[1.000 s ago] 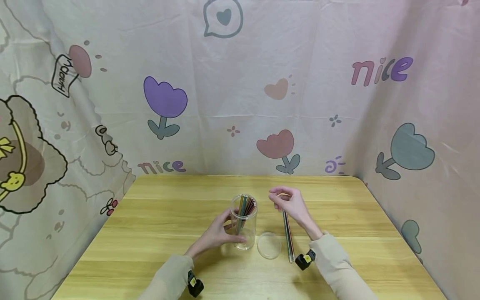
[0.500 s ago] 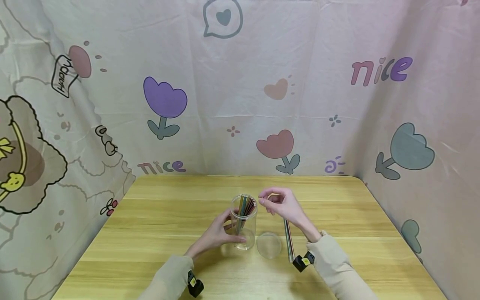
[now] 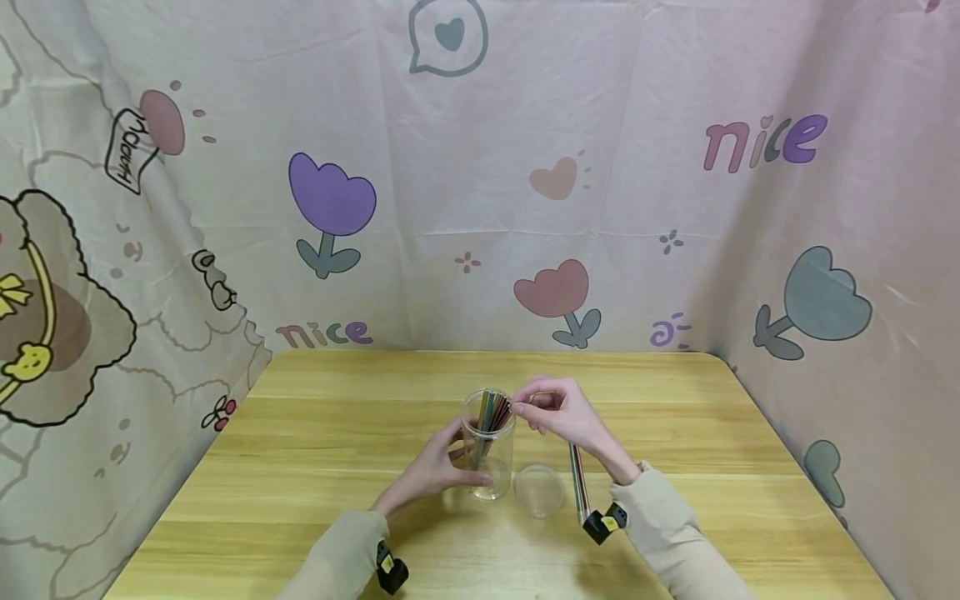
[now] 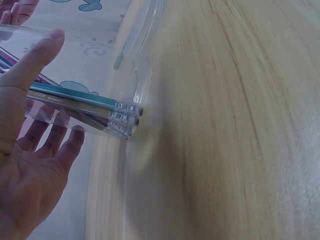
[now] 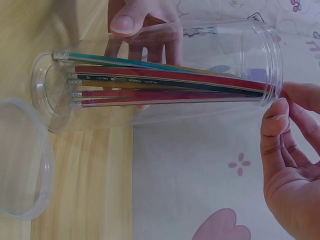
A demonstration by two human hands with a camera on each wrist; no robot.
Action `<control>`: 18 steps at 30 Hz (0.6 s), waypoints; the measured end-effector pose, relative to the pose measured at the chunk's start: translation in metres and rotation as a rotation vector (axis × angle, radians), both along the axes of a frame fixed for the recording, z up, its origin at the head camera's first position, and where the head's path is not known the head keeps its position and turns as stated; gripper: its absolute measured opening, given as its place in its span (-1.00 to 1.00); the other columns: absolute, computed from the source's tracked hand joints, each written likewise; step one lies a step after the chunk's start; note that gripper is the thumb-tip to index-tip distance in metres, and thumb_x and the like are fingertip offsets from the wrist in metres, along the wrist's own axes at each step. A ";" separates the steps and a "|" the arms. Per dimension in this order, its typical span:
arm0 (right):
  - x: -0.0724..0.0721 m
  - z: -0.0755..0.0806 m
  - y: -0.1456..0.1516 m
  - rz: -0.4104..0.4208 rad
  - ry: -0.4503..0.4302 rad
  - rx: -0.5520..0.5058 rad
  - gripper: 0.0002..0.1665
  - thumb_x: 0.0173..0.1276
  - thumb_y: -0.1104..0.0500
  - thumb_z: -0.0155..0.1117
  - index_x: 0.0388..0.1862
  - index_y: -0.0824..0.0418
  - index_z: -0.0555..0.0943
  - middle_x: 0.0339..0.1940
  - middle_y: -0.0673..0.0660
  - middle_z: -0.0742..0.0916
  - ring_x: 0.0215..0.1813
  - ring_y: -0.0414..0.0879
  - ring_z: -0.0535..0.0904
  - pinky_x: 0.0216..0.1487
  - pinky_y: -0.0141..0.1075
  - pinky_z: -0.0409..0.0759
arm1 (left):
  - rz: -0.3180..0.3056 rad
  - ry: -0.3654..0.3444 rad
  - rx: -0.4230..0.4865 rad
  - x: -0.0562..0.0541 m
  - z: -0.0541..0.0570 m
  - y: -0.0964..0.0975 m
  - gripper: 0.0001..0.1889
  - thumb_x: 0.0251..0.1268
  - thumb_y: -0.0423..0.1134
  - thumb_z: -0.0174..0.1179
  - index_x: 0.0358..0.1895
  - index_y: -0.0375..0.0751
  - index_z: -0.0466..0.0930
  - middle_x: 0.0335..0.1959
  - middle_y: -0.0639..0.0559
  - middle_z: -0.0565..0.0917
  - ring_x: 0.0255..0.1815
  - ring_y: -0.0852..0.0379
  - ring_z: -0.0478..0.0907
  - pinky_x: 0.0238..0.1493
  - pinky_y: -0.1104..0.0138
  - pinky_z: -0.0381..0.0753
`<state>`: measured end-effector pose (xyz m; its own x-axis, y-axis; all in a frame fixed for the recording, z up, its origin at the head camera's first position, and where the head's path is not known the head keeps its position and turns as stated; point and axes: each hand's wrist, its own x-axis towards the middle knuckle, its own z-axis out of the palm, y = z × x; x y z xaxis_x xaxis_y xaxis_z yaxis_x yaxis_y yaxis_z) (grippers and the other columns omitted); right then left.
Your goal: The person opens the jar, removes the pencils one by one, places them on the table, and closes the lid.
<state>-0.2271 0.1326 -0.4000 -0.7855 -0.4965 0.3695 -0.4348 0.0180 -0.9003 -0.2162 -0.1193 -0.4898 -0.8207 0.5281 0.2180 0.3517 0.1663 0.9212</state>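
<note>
My left hand (image 3: 435, 468) grips a clear plastic jar (image 3: 491, 479) from its left side, fingers behind and thumb in front. Several pencils (image 3: 491, 412) stand in the jar, leaning right. Their metal-banded ends rest at the jar's bottom, as the right wrist view shows red, dark and teal pencils (image 5: 165, 80). My right hand (image 3: 566, 412) is at the jar's right rim, thumb and index finger close together beside the pencil tips. Whether a pencil tip is between them is hidden. More pencils (image 3: 579, 483) lie on the table below my right forearm.
A round clear lid (image 3: 538, 492) lies flat on the wooden table (image 3: 337, 417), between the jar and the loose pencils. A printed cloth (image 3: 450, 208) hangs behind the table and along both sides.
My right hand has moved left from above the pencils on the table to the jar's rim. My left hand and the jar have stayed in place.
</note>
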 end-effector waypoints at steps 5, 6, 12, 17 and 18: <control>-0.001 -0.001 0.000 0.002 0.031 0.007 -0.87 0.37 0.39 0.30 -0.20 0.47 0.70 -0.35 0.12 0.63 -0.52 -0.34 0.53 -0.64 -0.45 0.54 | 0.011 -0.020 -0.010 -0.001 0.000 0.000 -0.08 -0.02 -0.27 0.58 0.46 -0.13 0.28 0.41 -0.16 0.45 0.40 -0.23 0.45 0.45 -0.03 0.51; -0.001 -0.001 0.001 0.002 0.036 0.008 -0.87 0.36 0.39 0.30 -0.20 0.47 0.71 -0.34 0.15 0.64 -0.52 -0.34 0.53 -0.64 -0.47 0.53 | 0.012 -0.024 -0.010 -0.001 0.000 0.000 -0.08 -0.03 -0.26 0.58 0.46 -0.11 0.28 0.42 -0.14 0.45 0.40 -0.22 0.45 0.45 -0.02 0.50; -0.001 -0.002 0.001 0.013 0.047 0.003 -0.85 0.36 0.39 0.30 -0.20 0.51 0.72 -0.29 0.20 0.64 -0.51 -0.34 0.53 -0.62 -0.52 0.53 | 0.012 -0.020 -0.011 -0.001 -0.001 0.001 -0.08 -0.03 -0.26 0.58 0.46 -0.09 0.28 0.41 -0.14 0.45 0.41 -0.22 0.45 0.46 -0.04 0.49; 0.001 0.000 0.000 0.023 0.060 0.006 -0.83 0.35 0.41 0.29 -0.18 0.55 0.70 -0.25 0.12 0.63 -0.51 -0.37 0.52 -0.65 -0.47 0.51 | 0.015 -0.003 -0.014 0.000 0.000 0.000 -0.09 -0.02 -0.26 0.58 0.46 -0.08 0.29 0.41 -0.16 0.45 0.40 -0.24 0.45 0.44 -0.07 0.50; 0.001 0.000 0.000 0.023 0.063 0.007 -0.82 0.35 0.41 0.29 -0.18 0.56 0.70 -0.24 0.11 0.62 -0.50 -0.37 0.52 -0.65 -0.47 0.51 | 0.015 -0.001 -0.014 0.000 0.000 0.000 -0.09 -0.02 -0.26 0.58 0.46 -0.08 0.29 0.41 -0.16 0.45 0.40 -0.25 0.45 0.44 -0.07 0.51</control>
